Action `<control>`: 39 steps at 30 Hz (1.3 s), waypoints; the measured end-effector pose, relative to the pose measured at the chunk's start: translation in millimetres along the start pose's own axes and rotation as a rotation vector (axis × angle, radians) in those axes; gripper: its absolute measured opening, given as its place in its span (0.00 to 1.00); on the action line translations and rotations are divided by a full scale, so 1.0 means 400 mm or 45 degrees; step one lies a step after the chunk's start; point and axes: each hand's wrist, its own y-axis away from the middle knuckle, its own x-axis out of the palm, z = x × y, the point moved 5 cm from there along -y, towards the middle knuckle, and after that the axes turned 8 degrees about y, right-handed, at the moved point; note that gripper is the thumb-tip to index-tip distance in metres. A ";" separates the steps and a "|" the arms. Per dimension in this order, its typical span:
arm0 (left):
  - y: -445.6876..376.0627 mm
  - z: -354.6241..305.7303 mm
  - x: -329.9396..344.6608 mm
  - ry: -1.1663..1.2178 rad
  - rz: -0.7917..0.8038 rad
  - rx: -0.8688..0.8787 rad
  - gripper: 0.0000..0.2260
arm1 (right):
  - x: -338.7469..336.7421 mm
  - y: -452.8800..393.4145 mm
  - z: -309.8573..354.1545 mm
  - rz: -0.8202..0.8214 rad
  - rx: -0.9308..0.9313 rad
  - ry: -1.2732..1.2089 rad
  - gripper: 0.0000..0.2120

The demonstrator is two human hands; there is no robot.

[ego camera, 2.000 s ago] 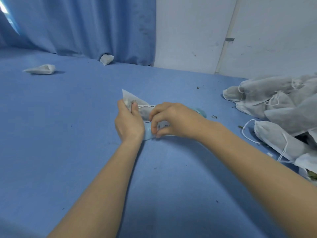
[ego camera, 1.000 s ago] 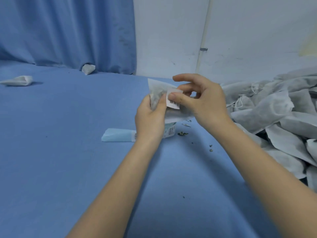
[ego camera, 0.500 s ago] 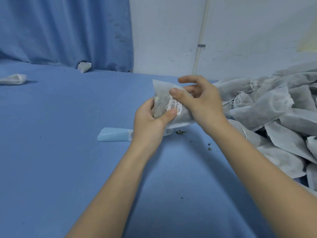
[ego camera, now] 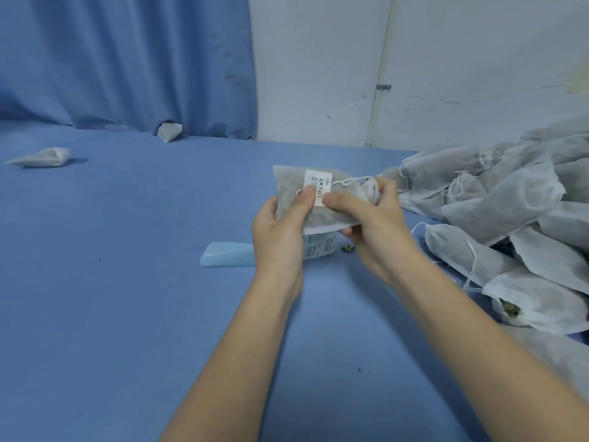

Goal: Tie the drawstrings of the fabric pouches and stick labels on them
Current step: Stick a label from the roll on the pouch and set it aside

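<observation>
Both thumbs press a white barcode label (ego camera: 318,186) onto a filled fabric pouch (ego camera: 296,199), gripped by the left hand (ego camera: 279,232) and right hand (ego camera: 371,226) above a blue table (ego camera: 111,298). Its white drawstring (ego camera: 350,180) loops across the top by the right fingers. Just beneath lies a pale blue label strip (ego camera: 228,258). A heap of pouches (ego camera: 510,212) sits near the right; two single pouches (ego camera: 41,157) lie well apart, far left, before a blue curtain (ego camera: 127,59).
</observation>
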 end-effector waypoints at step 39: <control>-0.015 0.296 0.285 -1.436 0.407 0.079 0.11 | -0.371 0.007 0.024 -0.263 0.259 0.547 0.04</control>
